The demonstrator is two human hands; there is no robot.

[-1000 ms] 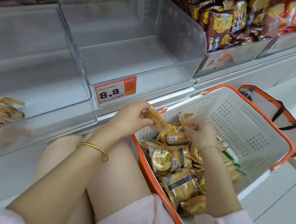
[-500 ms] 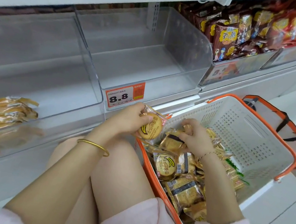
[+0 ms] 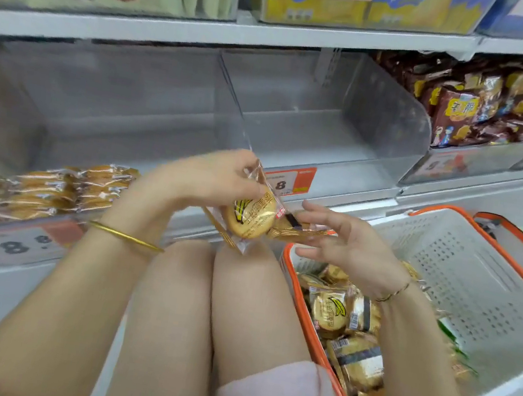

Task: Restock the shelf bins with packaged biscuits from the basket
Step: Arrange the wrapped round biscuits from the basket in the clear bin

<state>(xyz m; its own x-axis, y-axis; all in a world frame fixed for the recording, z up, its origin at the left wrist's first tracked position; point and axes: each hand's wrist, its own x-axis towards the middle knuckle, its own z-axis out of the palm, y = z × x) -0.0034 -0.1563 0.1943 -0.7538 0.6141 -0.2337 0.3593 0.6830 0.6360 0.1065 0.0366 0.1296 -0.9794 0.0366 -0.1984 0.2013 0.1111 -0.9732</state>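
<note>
Gold-wrapped biscuit pack (image 3: 251, 218) is mid-transfer, pinched in the grip of the left hand (image 3: 208, 179), right hand (image 3: 351, 249) spread open; next probably needs a reach into the shelf bin (image 3: 120, 127).

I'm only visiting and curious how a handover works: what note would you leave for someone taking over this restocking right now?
Left hand: grips a banana-print biscuit packet above the knees, in front of the shelf.
Right hand: fingers spread, apparently touching a second packet beside the first.
Basket: many loose packets lie inside.
Done: a small stack sits in the left bin.
Left: put the raised packets, then the basket's, into the bins.
</note>
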